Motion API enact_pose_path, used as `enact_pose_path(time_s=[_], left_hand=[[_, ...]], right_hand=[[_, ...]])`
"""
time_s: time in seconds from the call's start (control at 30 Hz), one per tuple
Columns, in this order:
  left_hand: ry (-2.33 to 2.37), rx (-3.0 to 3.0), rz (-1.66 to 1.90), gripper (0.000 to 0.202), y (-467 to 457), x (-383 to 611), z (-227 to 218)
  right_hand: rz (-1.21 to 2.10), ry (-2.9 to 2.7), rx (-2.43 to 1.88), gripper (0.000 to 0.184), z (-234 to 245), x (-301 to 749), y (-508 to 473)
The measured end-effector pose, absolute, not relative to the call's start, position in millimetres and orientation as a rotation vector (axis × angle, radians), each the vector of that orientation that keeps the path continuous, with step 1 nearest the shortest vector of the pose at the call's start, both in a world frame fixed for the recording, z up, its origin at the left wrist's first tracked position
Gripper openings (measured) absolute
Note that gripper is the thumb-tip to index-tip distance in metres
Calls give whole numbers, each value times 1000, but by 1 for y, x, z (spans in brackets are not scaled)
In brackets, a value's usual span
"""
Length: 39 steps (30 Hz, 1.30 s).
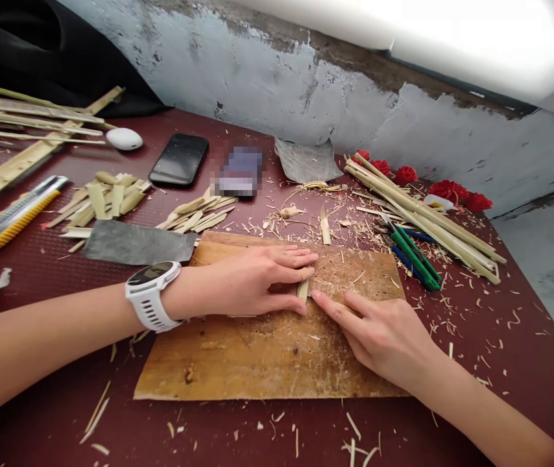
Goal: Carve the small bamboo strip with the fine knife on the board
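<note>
My left hand (257, 279), with a white watch at its wrist, lies low over the wooden board (238, 360). Its thumb and fingers hold a short, pale bamboo strip (303, 290) down against the wood. To the right, my right hand (379, 331) is closed, its index fingertip close beside the strip. A small greyish tip shows at that fingertip, but the rest of what the hand grips is hidden under the fingers. Thin shavings lie scattered on the board around both hands.
Left are a yellow utility knife (19, 214), cut bamboo pieces (104, 198) and grey sandpaper (138, 243). A phone (178, 159) lies behind. Right are a green-handled cutter (413, 256), bamboo sticks (423, 214) and red roses (406, 175). A wall bounds the table's back.
</note>
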<state>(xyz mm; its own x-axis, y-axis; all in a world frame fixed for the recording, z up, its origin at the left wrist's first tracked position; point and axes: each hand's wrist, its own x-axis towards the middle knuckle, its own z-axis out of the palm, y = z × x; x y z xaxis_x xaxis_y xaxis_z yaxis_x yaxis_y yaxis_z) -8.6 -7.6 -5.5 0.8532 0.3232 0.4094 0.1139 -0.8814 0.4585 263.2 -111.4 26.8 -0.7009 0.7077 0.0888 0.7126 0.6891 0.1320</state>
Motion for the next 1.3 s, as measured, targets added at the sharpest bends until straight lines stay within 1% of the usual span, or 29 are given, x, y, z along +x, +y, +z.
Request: enact_pose_path(time_s=[0.17, 0.33, 0.57, 0.8, 0.93, 1.07, 1.13, 1.23, 1.3], left_hand=[[329, 2603, 679, 48, -7, -9, -7], [355, 2600, 661, 51, -7, -9, -8], [366, 2605, 628, 50, -8, -10, -5], [328, 2619, 665, 47, -8, -9, -4], [351, 2620, 658, 47, -9, -9, -5], [419, 2664, 724, 55, -12, -10, -2], [453, 2680, 720, 58, -15, -11, 1], [431, 2657, 714, 53, -16, -12, 3], [432, 2659, 750, 43, -16, -11, 2]], right_hand=[[-121, -2760, -1175, 46, 23, 267, -108], [-170, -2743, -1158, 44, 21, 264, -107], [-248, -2769, -1152, 48, 19, 263, -108], [-281, -2877, -1239, 58, 25, 261, -112], [-278, -2855, -1240, 56, 24, 262, -113], [-163, -2743, -1227, 48, 19, 263, -113], [-61, -2660, -1263, 47, 17, 264, -112], [60, -2542, -1342, 48, 16, 265, -110], [121, -2489, -1363, 49, 15, 266, -110]])
